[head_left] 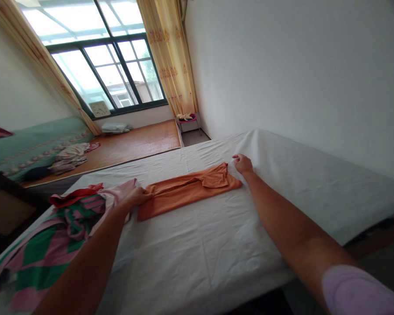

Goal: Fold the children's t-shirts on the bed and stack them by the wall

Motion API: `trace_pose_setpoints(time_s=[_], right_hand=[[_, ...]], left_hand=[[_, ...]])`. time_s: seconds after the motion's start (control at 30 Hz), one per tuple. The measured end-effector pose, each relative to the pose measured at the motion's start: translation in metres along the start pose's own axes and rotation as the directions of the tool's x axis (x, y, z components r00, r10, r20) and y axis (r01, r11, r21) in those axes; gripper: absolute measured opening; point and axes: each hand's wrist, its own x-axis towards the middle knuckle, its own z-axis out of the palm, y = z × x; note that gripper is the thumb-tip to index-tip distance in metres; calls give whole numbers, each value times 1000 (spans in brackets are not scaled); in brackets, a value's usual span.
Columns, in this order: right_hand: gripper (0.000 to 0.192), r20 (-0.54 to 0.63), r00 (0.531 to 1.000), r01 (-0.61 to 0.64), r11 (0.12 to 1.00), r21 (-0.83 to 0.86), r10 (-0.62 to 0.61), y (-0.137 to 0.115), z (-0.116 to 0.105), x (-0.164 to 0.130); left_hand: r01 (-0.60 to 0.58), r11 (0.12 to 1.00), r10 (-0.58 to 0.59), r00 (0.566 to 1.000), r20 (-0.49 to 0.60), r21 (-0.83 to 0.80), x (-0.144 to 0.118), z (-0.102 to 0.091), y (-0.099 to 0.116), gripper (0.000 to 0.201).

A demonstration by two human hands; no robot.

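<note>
Head view shows a person leaning over a bed with a white sheet [197, 245], both bare arms stretched out to an orange garment [187, 190]. It lies flat near the middle of the sheet, already folded into a long, narrow strip, with a sleeve or collar part doubled over at the far end. The left hand [138, 197] sits at the near end of the strip, and its fingers look closed on the cloth edge there — a pinch, though the thumb side is hidden. The right hand [243, 164] is at the far end, just beside the corner of the cloth; its fingers are curled loosely and pressing down on the sheet or the corner, and it is hard to say if it truly holds any cloth. The step in hand seems to be folding the garment: the long folds are made and the ends are being held. A next fold would likely need one end lifted and brought over to the other, kept even so the strip does not twist. Left of the strip lies a heap of pink and green clothes [52, 245], touching the left arm.
</note>
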Motion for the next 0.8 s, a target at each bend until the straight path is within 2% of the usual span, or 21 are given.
trace_pose_setpoints(time_s=[0.1,0.2,0.33,0.4,0.5,0.6,0.7,0.8], right_hand=[[34,-5,999,-32,999,18,33,0,-1,-1],[34,-4,999,-49,998,28,49,-2,-3,-2],[33,0,999,-43,999,30,43,-4,-4,-3],[33,1,999,-32,999,35,32,-4,-3,-2],[33,1,1000,-20,999,46,20,-4,-1,-1],[33,0,1000,7,999,50,-7,-4,0,0],[33,6,1000,16,999,42,-17,-4,0,1],[32,22,1000,-2,999,43,1,-4,1,2]], left_hand=[[-7,999,8,1000,-16,40,-3,-1,8,36],[-52,998,48,992,-121,-29,-9,-8,28,28],[-92,989,55,956,-288,-116,-11,-19,77,27],[-161,971,99,944,-314,-179,-8,-19,111,31],[-292,915,204,930,-306,-279,1,-9,165,33],[-370,845,272,919,-285,-386,11,10,215,28],[-398,805,305,914,-268,-441,20,30,253,23],[-389,771,302,921,-247,-504,22,49,281,20]])
